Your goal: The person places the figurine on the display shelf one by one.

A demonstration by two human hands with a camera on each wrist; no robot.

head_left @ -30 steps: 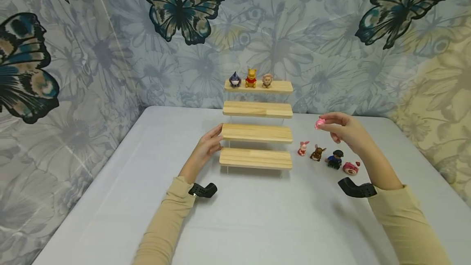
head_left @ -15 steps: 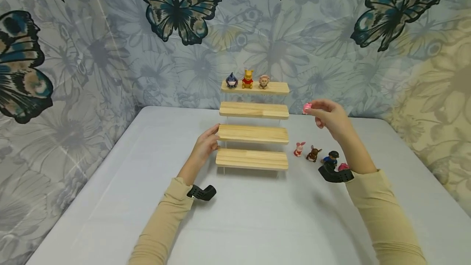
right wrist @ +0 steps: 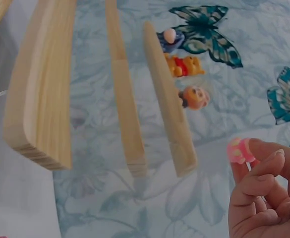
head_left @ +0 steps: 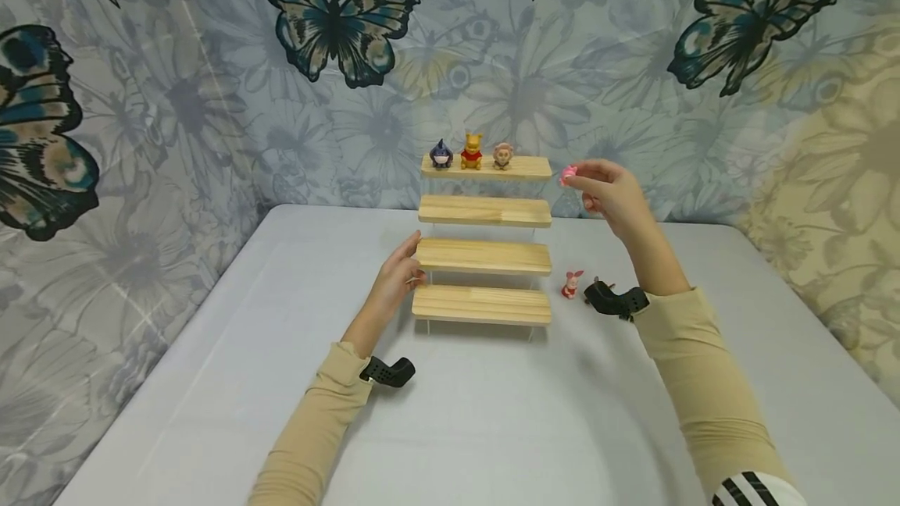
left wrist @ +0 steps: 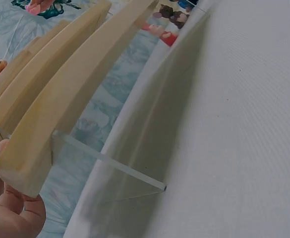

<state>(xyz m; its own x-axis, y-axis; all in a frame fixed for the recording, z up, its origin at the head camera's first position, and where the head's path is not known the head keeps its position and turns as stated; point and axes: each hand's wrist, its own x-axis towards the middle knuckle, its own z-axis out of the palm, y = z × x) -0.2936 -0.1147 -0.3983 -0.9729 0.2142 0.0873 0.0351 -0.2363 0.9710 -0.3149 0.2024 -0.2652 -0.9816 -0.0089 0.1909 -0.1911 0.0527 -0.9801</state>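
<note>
A four-step wooden display shelf (head_left: 485,256) with clear legs stands on the table. My left hand (head_left: 392,281) holds its left side; in the left wrist view, curled fingers (left wrist: 28,213) grip the end of a lower board (left wrist: 70,94). My right hand (head_left: 613,194) pinches a small pink figurine (head_left: 568,175) between thumb and fingertips, in the air just right of the top board. On that board sit a dark blue donkey figurine (head_left: 441,155), a yellow bear in a red shirt (head_left: 472,152) and a light brown round-headed figurine (head_left: 502,155).
On the white table (head_left: 492,412), right of the shelf, stands a pink piglet figurine (head_left: 572,284). A brown figurine (left wrist: 174,16) is mostly hidden behind the right wrist's black camera mount (head_left: 616,300) in the head view. Butterfly-printed cloth (head_left: 337,123) hangs behind.
My right hand has carried the pink figurine left and up, from above the table figurines to beside the top board. The left hand stays at the shelf's side.
</note>
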